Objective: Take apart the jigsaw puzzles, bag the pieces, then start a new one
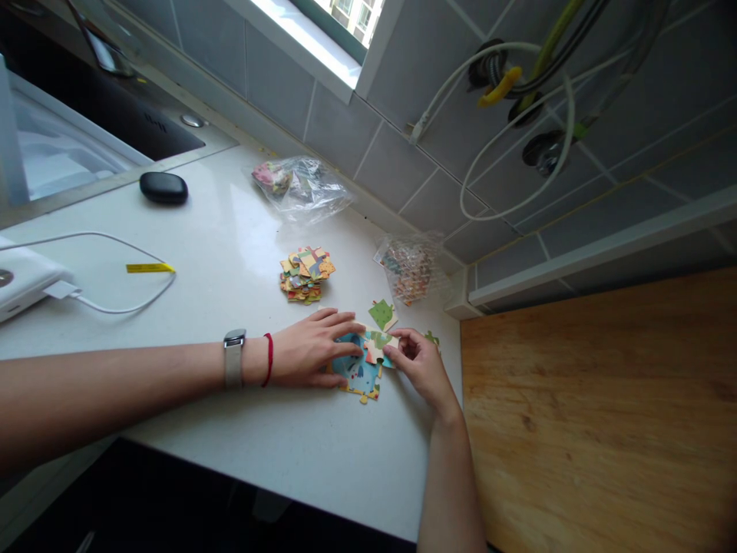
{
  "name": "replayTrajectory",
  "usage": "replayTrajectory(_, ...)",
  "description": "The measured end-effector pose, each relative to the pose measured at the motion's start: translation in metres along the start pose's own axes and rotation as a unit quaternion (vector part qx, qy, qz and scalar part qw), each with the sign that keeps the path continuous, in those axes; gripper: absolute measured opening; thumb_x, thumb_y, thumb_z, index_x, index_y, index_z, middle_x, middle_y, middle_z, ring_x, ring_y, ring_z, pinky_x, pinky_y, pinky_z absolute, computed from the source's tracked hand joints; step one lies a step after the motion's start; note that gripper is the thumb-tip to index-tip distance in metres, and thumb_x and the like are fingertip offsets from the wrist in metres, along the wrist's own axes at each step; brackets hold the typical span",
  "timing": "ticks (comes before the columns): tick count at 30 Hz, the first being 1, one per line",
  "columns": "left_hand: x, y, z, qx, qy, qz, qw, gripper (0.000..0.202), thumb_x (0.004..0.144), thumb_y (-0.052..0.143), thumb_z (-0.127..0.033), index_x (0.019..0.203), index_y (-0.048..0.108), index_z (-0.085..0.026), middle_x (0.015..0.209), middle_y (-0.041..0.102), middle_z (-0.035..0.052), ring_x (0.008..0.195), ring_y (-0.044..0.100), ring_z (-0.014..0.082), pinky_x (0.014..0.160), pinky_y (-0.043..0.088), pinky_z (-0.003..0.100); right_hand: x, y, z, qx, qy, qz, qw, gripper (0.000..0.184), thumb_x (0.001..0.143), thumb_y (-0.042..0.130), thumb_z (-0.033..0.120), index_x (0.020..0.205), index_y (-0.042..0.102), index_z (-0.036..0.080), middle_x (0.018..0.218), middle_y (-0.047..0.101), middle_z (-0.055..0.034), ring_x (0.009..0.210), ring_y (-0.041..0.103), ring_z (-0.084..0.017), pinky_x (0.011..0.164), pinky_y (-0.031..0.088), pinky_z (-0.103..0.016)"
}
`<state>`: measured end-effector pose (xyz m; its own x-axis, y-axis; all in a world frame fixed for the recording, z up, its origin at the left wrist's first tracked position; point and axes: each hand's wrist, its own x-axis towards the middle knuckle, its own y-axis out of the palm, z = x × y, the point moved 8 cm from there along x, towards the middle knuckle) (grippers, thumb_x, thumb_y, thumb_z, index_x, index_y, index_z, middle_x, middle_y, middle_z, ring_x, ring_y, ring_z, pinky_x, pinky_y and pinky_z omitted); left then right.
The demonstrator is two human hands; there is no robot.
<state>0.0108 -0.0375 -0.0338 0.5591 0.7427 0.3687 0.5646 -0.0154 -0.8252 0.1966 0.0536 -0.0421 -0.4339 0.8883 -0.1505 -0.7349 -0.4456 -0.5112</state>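
Observation:
A partly joined jigsaw puzzle point(360, 372), mostly blue with a yellow border, lies on the white counter. My left hand point(314, 349) rests flat on its left side, fingers spread. Between thumb and fingers, my right hand point(419, 365) pinches a puzzle piece point(377, 347) with green, cream and red parts, over the puzzle's upper right. A loose green puzzle piece point(382, 314) lies just beyond. Another piece point(431, 338) shows partly behind my right hand. Farther back stands a pile of puzzle pieces point(307, 274).
Two clear plastic bags, one with pinkish contents point(302, 188) and one with puzzle pieces point(411, 265), lie near the tiled wall. On the left are a black case point(163, 187), a white power bank point(28, 280) with cable, and a sink. A wooden board point(599, 415) stands at right.

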Motion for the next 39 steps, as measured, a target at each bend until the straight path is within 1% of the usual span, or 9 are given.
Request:
replayTrajectory(6,0.000,0.000,0.000,0.001,0.003,0.002,1.000,0.044,0.092,0.070,-0.049,0.129,0.068,-0.025,0.151,0.057,0.0111,0.141,0.048,0.0396,0.116,0.038,0.053,0.002,-0.013,-0.017,0.040,0.010,-0.053,0.998,0.035,0.077,0.083,0.046,0.094,0.063,0.021,0.074,0.060,0.0027,0.063,0.052,-0.014,0.057,0.041,-0.026)
replayTrajectory(11,0.000,0.000,0.001,-0.002,0.002,-0.004,1.000,0.044,0.091,0.071,-0.050,0.128,0.068,-0.026,0.150,0.057,0.0112,0.140,0.048,0.0392,0.116,0.039,0.052,0.005,-0.020,-0.019,0.052,0.016,-0.101,0.993,0.040,0.077,0.080,0.047,0.104,0.068,0.020,0.073,0.058,0.0039,0.059,0.049,-0.014,0.054,0.039,-0.026)
replayTrajectory(16,-0.001,-0.001,0.003,-0.004,0.001,-0.004,1.000,0.043,0.091,0.071,-0.049,0.128,0.068,-0.026,0.150,0.058,0.0109,0.141,0.049,0.0387,0.116,0.039,0.051,0.004,-0.043,-0.022,0.002,0.004,-0.216,0.976,0.039,0.080,0.074,0.047,0.104,0.071,0.017,0.078,0.060,0.0009,0.064,0.051,-0.015,0.060,0.041,-0.027)
replayTrajectory(20,-0.001,-0.001,0.005,-0.006,0.002,-0.004,1.000,0.043,0.092,0.070,-0.050,0.127,0.068,-0.026,0.150,0.058,0.0108,0.141,0.049,0.0384,0.116,0.038,0.051,-0.001,-0.062,-0.028,-0.016,0.004,-0.309,0.951,0.052,0.079,0.073,0.049,0.119,0.068,0.016,0.107,0.065,-0.0080,0.066,0.053,-0.014,0.062,0.044,-0.028)
replayTrajectory(24,0.000,-0.001,0.005,-0.011,0.009,0.002,1.000,0.043,0.093,0.069,-0.049,0.128,0.068,-0.024,0.151,0.057,0.0119,0.141,0.049,0.0393,0.116,0.038,0.053,-0.009,-0.075,-0.024,-0.006,-0.030,-0.398,0.917,0.047,0.081,0.071,0.048,0.115,0.069,0.015,0.109,0.067,-0.0114,0.086,0.063,-0.021,0.074,0.049,-0.031)
replayTrajectory(26,0.000,-0.002,0.005,-0.013,0.011,0.002,1.000,0.042,0.094,0.068,-0.048,0.128,0.068,-0.024,0.151,0.057,0.0122,0.141,0.049,0.0398,0.115,0.039,0.054,-0.009,-0.074,-0.021,0.002,-0.037,-0.399,0.916,0.041,0.082,0.070,0.047,0.109,0.070,0.016,0.103,0.069,-0.0103,0.089,0.064,-0.022,0.076,0.049,-0.031)
replayTrajectory(32,-0.001,0.001,0.007,-0.016,0.013,-0.013,1.000,0.037,0.095,0.066,-0.045,0.127,0.068,-0.026,0.151,0.057,0.0110,0.141,0.049,0.0387,0.115,0.039,0.053,-0.001,-0.046,-0.014,0.019,-0.040,-0.320,0.947,0.038,0.085,0.069,0.051,0.100,0.072,0.016,0.096,0.073,-0.0085,0.078,0.066,-0.020,0.073,0.051,-0.031)
replayTrajectory(37,-0.001,0.001,0.007,-0.017,0.012,-0.020,1.000,0.037,0.095,0.067,-0.044,0.127,0.068,-0.026,0.150,0.058,0.0109,0.141,0.050,0.0380,0.115,0.039,0.051,0.001,-0.026,0.001,-0.033,-0.072,-0.274,0.959,0.030,0.088,0.069,0.049,0.090,0.072,0.018,0.081,0.070,-0.0039,0.068,0.060,-0.018,0.068,0.050,-0.030)
replayTrajectory(39,-0.001,-0.001,0.006,-0.016,0.013,-0.017,1.000,0.037,0.095,0.067,-0.044,0.128,0.068,-0.026,0.150,0.058,0.0110,0.140,0.050,0.0380,0.115,0.038,0.051,0.000,-0.018,0.009,-0.081,-0.090,-0.257,0.959,0.027,0.090,0.068,0.046,0.090,0.072,0.019,0.085,0.070,-0.0044,0.069,0.059,-0.018,0.069,0.051,-0.031)
